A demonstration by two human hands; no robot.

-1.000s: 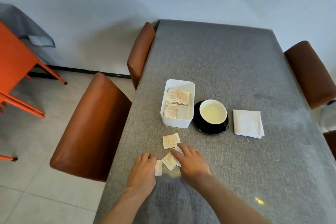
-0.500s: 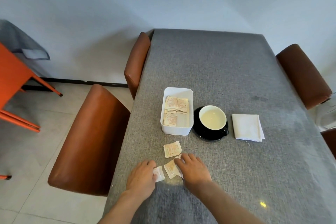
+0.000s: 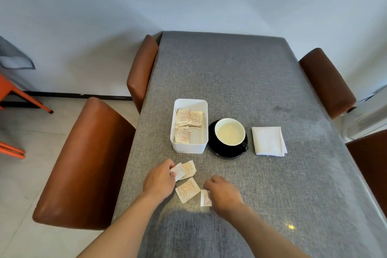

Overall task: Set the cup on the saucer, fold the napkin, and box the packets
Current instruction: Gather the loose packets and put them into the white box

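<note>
A black cup (image 3: 230,134) with a pale inside stands on a black saucer (image 3: 215,150) mid-table. To its right lies a folded white napkin (image 3: 268,141). To its left a white box (image 3: 189,148) holds several packets (image 3: 188,119). Loose packets lie near the front edge: one (image 3: 189,168) beside my left hand, one (image 3: 187,190) between my hands. My left hand (image 3: 160,181) pinches a packet (image 3: 177,171) at its fingertips. My right hand (image 3: 225,195) grips another packet (image 3: 205,197) at its edge.
The table (image 3: 240,73) has a grey woven cover. Brown padded chairs stand at the left side (image 3: 83,163) (image 3: 142,71) and at the right side (image 3: 326,81). An orange stool (image 3: 12,94) stands on the tiled floor at far left.
My left hand has moved forward with a packet toward the packet nearest the box. My right hand has pulled back to the right with one packet, uncovering the packet between my hands.
</note>
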